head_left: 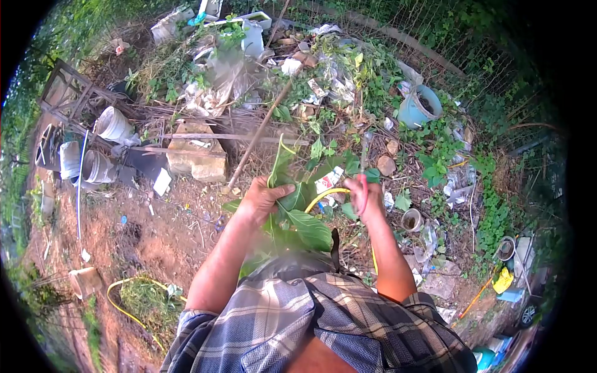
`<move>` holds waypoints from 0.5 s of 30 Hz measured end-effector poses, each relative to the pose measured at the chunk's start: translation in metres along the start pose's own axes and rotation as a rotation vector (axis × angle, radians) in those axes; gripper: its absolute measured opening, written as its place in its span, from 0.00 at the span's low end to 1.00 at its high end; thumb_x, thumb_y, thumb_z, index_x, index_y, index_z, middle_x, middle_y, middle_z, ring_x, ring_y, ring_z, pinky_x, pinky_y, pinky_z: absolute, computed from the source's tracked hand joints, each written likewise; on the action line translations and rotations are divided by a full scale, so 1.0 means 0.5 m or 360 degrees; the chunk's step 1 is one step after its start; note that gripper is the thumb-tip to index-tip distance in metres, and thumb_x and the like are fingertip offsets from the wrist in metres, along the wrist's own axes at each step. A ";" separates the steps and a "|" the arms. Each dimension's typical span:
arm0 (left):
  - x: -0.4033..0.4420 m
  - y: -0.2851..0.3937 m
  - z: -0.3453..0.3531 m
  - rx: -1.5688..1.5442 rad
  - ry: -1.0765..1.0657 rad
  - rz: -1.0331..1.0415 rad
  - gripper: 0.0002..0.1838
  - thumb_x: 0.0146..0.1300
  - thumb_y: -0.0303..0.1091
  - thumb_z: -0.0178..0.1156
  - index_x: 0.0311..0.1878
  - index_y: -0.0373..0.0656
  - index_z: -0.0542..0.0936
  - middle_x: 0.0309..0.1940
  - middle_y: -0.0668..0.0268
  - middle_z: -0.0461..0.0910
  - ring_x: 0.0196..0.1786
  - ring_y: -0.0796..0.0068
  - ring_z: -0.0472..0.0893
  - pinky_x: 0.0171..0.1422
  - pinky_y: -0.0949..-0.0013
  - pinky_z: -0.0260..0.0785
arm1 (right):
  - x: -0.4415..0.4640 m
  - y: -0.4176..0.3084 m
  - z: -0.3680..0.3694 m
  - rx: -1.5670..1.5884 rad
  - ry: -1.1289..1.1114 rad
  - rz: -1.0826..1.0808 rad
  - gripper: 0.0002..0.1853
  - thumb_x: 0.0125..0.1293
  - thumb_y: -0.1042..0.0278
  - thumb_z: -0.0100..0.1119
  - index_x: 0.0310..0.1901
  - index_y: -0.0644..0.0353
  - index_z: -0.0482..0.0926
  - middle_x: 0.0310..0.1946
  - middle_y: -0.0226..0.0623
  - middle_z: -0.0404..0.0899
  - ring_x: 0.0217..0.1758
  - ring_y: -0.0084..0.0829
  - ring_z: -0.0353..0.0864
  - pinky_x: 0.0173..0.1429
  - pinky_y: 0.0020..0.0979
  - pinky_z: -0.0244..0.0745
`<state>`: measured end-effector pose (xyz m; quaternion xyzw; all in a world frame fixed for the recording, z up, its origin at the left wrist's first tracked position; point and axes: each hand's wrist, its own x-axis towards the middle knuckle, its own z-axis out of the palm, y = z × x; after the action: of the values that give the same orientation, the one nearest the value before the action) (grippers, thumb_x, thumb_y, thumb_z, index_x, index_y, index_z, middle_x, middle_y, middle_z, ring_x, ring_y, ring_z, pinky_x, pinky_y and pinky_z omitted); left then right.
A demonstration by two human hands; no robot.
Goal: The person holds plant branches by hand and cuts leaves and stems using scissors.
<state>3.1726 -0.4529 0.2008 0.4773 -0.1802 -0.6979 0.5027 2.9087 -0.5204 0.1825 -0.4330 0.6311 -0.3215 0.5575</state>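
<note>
My left hand (264,198) is closed around the stems of a bunch of large green leaves (309,230). The leaves hang in front of my checked shirt, and one curled leaf (281,160) sticks up above the thumb. My right hand (367,198), to the right of the bunch, is wrapped round red-handled shears (362,194). Their narrow greyish end points away from me and is blurred, so I cannot tell whether the blades are apart. A yellow hose (323,196) curves between the leaves and my right hand.
Rubble, plastic scraps and weeds cover the ground ahead. A long stick (260,133) slants beside a stone block (196,152). White buckets (114,125) lie at the left, and a blue bucket (420,107) stands at the right. More yellow hose (134,318) lies at lower left.
</note>
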 end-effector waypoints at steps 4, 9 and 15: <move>-0.027 0.050 0.036 0.0180 0.0183 -0.0015 0.15 0.63 0.27 0.68 0.52 0.35 0.81 0.38 0.62 0.85 0.36 0.74 0.85 0.40 0.70 0.82 | 0.012 -0.005 -0.090 -0.0914 -0.0043 -0.0432 0.23 0.57 0.47 0.73 0.25 0.60 0.76 0.16 0.31 0.72 0.19 0.27 0.71 0.28 0.33 0.66; 0.030 0.001 0.014 0.0290 0.0039 0.0109 0.16 0.66 0.30 0.64 0.55 0.35 0.79 0.37 0.62 0.84 0.38 0.74 0.83 0.43 0.69 0.78 | -0.116 -0.107 -0.003 -0.1286 -0.0306 -0.0833 0.24 0.47 0.50 0.80 0.32 0.61 0.78 0.26 0.39 0.80 0.29 0.39 0.81 0.37 0.39 0.75; 0.040 -0.010 0.049 0.1780 0.0082 0.0323 0.15 0.64 0.35 0.63 0.49 0.35 0.81 0.38 0.52 0.85 0.41 0.57 0.85 0.47 0.57 0.75 | -0.110 -0.129 0.055 -0.1171 -0.0403 -0.0842 0.27 0.46 0.48 0.79 0.31 0.64 0.77 0.29 0.46 0.81 0.30 0.44 0.82 0.37 0.41 0.74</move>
<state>3.1482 -0.4738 0.1994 0.6679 -0.5551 -0.4326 0.2422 2.9479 -0.4955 0.2587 -0.7837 0.4980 -0.1522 0.3386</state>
